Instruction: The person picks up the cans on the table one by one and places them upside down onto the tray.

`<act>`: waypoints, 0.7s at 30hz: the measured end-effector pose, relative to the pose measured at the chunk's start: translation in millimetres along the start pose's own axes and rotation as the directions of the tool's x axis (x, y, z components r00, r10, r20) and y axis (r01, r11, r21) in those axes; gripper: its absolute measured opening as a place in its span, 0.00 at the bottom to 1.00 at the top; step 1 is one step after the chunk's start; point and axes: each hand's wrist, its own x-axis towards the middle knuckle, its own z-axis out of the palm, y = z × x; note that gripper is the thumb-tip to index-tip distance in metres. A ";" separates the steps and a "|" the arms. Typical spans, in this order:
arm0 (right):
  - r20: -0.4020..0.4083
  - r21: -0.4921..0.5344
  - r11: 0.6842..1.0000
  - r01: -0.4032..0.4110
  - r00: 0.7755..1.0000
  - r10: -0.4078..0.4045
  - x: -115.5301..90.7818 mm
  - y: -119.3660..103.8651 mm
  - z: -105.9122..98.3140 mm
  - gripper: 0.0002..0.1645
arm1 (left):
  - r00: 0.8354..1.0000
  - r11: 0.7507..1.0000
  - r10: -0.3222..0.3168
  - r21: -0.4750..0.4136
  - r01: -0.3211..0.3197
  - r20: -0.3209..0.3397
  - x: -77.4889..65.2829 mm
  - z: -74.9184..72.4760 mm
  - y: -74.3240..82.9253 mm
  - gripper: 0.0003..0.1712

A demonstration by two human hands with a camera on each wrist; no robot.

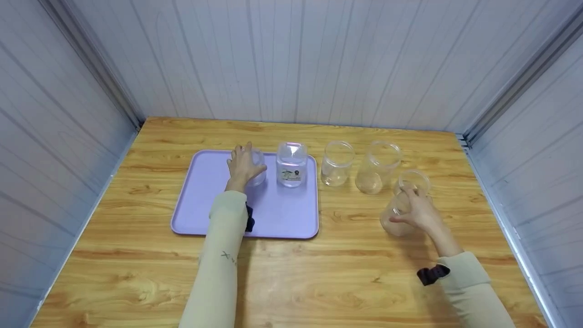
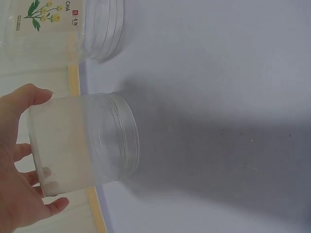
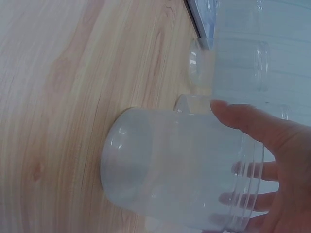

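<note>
On the lilac tray (image 1: pixel 200 214), my left hand (image 1: pixel 241 166) holds a clear plastic jar (image 2: pixel 82 145) round its upper end, thumb on one side and fingers on the other. That jar stands mouth down, its ridged rim low at the tray. Beside it stands another upside-down clear jar (image 1: pixel 291 166) with a flower label (image 2: pixel 48 14). Off to the right, my right hand (image 1: pixel 419 212) grips a tall clear jar (image 3: pixel 170 165) near its ridged mouth, which faces up. Its fingers show through the far wall, with the thumb (image 3: pixel 243 115) on the near side.
Two more clear open jars, a shorter one (image 1: pixel 337 164) and a taller one (image 1: pixel 378 168), stand mouth up on the wooden table (image 1: pixel 309 282) between the tray and my right hand. Pale panelled walls (image 1: pixel 291 64) close in the back and both sides.
</note>
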 end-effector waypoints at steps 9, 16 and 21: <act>-0.015 0.020 1.000 0.021 1.000 -0.021 -3.7 -2.9 -0.8 0.55 | 1.000 1.000 0.015 -0.011 -0.015 -0.020 -4.6 -8.1 3.7 0.49; -0.074 0.034 0.996 0.076 0.995 -0.074 -10.1 -10.8 -1.0 0.52 | 0.996 0.998 0.059 -0.018 -0.060 -0.067 -10.4 -14.4 7.0 0.47; -0.139 0.064 0.990 0.123 0.984 -0.113 -15.9 -18.8 0.4 0.52 | 0.991 0.998 0.061 -0.027 -0.065 -0.117 -16.3 -19.8 8.7 0.42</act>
